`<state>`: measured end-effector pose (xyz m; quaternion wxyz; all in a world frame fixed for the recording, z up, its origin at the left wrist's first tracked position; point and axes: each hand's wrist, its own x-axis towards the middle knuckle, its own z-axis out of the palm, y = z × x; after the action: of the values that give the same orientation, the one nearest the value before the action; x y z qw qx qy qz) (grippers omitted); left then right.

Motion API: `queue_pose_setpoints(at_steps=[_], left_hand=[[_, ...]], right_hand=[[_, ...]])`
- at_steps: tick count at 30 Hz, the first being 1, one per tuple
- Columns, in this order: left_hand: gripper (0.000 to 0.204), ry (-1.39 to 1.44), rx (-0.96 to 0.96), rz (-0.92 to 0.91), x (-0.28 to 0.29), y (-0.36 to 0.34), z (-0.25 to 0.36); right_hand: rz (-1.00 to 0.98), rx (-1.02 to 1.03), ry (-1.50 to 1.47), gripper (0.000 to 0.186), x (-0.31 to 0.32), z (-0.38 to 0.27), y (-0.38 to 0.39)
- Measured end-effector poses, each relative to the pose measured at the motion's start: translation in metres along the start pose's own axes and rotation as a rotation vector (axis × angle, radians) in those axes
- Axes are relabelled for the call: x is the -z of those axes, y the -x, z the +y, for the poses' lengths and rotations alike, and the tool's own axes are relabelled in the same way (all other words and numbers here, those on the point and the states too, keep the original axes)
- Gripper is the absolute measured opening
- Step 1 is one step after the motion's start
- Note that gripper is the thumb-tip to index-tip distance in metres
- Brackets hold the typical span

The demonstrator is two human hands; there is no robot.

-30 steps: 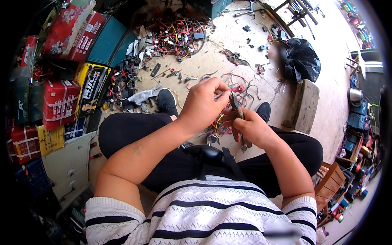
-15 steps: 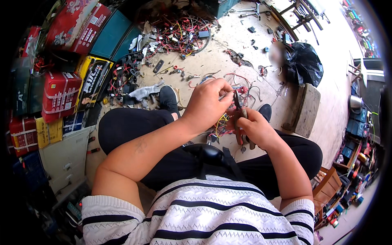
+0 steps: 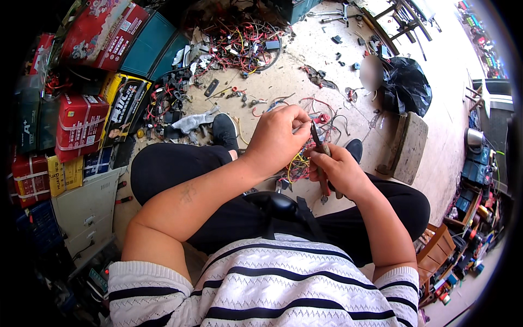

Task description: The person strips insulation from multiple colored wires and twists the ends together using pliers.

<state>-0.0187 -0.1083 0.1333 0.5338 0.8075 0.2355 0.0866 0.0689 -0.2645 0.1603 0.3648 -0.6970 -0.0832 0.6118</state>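
My right hand [image 3: 340, 168] is wrapped round a pair of pliers [image 3: 321, 173] with worn reddish-brown handles. The dark jaws of the pliers point away from me and reach up to the fingertips of my left hand [image 3: 279, 132]. Those left fingers are pinched together beside the jaws. What they hold is too small and too hidden to name. Below and behind both hands, a tangle of yellow, red and blue wires [image 3: 297, 165] lies on the floor between my legs.
A large heap of cut wires [image 3: 239, 46] spreads across the floor ahead. Stacked boxes [image 3: 81, 126] line the left side. To the right are a black plastic bag [image 3: 408, 87] and a wooden block [image 3: 409, 147]. Wrenches [image 3: 343, 13] lie at the far edge.
The pliers have turned slightly in my right hand, so their jaws now look narrower and their handle ends sit a little further right. My left hand has hardly moved.
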Motion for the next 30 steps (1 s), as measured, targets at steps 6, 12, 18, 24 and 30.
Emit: queue_pose_setpoints(at_steps=[6, 12, 18, 24, 30], left_hand=[[0.014, 0.025, 0.087, -0.043, -0.004, 0.008, -0.005], [0.013, 0.02, 0.058, -0.025, -0.012, 0.01, -0.012], [0.013, 0.024, 0.036, -0.001, -0.014, 0.0, -0.003], [0.015, -0.071, -0.064, 0.003, -0.026, -0.026, -0.003], [0.017, -0.048, -0.084, -0.007, -0.039, -0.053, 0.005]], right_hand=[[-0.086, -0.084, 0.011, 0.05, 0.003, 0.002, -0.01], [0.112, 0.079, 0.075, 0.048, -0.001, 0.043, -0.036], [0.416, 0.241, 0.482, 0.043, 0.009, 0.03, -0.039], [0.554, 0.214, 0.543, 0.04, 0.026, 0.024, -0.046], [0.674, 0.253, 0.624, 0.032, 0.051, 0.019, -0.048]])
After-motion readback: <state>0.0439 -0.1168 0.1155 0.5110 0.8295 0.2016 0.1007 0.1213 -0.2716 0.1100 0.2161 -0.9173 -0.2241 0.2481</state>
